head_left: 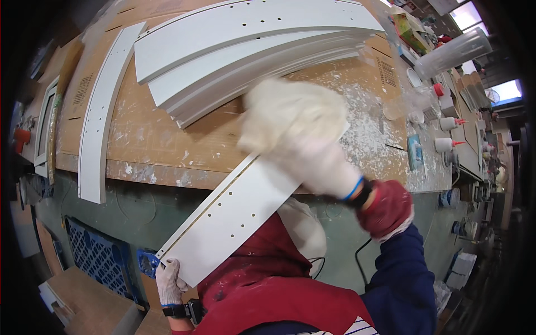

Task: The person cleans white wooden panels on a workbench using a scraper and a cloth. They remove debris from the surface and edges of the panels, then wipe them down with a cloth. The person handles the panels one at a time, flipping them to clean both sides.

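Gloved hands working a white drilled board at the desk edge

The left hand [169, 283] has its grip closed on the low end of the white board [234, 215], which slants up from there onto the desk [167, 151]. At the far end the blurred right hand [296, 131] lies on it; its grip cannot be told. Beyond that hand lies a stack of white boards [245, 50], and right of it a green-and-yellow package [410, 33].

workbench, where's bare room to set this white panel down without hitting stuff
The bare stretch of the workbench lies between the lone long white strip on the left and the stack of white panels. The right end is crowded with small bottles and paint flecks. The left hand grips the held panel; the right hand is blurred over it.
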Demonstrator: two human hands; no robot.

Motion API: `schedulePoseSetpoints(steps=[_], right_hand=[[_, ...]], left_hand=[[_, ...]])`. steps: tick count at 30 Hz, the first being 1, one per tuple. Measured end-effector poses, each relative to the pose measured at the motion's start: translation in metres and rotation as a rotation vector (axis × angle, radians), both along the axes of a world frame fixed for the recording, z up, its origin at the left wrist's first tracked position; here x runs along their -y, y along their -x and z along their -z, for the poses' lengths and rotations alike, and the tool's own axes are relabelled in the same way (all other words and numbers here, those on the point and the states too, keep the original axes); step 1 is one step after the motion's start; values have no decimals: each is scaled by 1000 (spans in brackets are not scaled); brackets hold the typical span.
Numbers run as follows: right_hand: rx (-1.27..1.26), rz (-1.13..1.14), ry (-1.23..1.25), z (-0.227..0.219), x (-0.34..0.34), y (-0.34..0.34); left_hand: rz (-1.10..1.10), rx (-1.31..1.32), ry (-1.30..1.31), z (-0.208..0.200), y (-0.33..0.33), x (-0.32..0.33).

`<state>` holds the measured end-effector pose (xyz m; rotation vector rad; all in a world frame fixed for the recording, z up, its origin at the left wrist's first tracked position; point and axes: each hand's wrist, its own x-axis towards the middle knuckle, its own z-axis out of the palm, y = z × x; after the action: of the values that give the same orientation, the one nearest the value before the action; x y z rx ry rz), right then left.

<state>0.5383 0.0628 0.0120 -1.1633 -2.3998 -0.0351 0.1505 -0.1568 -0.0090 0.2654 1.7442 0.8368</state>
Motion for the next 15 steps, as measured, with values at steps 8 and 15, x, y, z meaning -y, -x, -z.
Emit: schedulePoseSetpoints(steps=[8, 15], right_hand=[[187, -84, 273, 16, 36, 62], [215, 760, 436, 30, -108, -97]], left_hand=[[-10, 33, -25, 9, 6, 9], [5, -6, 59, -4, 0, -4]])
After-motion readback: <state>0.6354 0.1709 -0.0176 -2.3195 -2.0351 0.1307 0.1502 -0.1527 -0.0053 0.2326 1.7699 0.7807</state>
